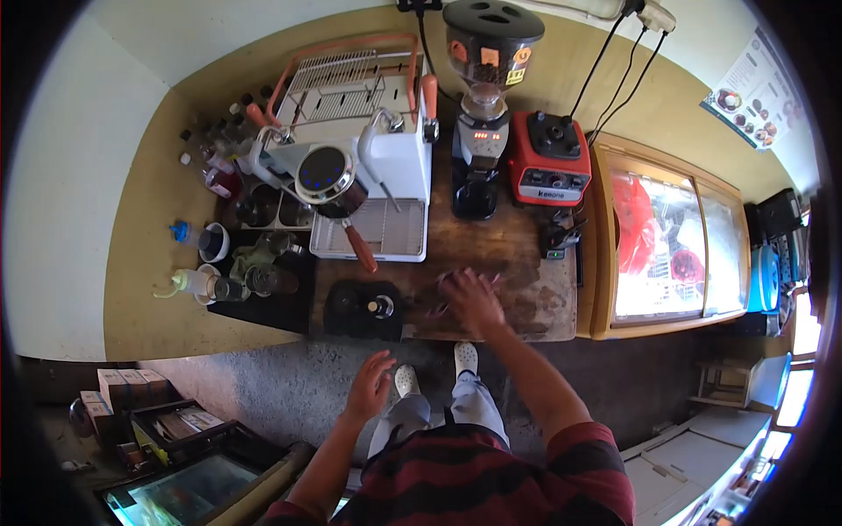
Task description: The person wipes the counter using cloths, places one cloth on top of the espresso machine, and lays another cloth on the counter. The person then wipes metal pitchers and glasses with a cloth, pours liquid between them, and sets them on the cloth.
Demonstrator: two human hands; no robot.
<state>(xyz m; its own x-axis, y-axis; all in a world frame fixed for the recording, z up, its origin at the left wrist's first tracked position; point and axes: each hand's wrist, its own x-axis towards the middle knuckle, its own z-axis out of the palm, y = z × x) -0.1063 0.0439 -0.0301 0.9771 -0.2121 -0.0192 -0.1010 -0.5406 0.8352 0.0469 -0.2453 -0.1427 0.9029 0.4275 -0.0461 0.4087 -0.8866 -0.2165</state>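
I find the work at the wooden counter (532, 294) under way, by my judgement, and not closed out; the right hand (474, 302) lies spread over a dark, crumpled cloth (435, 310), which rests on the boards between the black mat (338, 322) and the red blender base (551, 158); the left hand (372, 386) is off the counter near its front edge, fingers loosely parted, with nothing seen in it. As to what is done, I note the wooden handle (360, 249) in place at the front of the coffee machine (410, 162), and the metal-topped tool (381, 306) standing on the mat; as to what is left, the cloth is not yet put down, and dark patches mark the wood beside it; whether these are damp or old stain I cannot determine, so I can certify no fraction of completion. The right palm and most of the cloth are hidden by the hand itself; the small jars at the left are too dim to identify; the view's rounded black border cuts off the room's outer edges.
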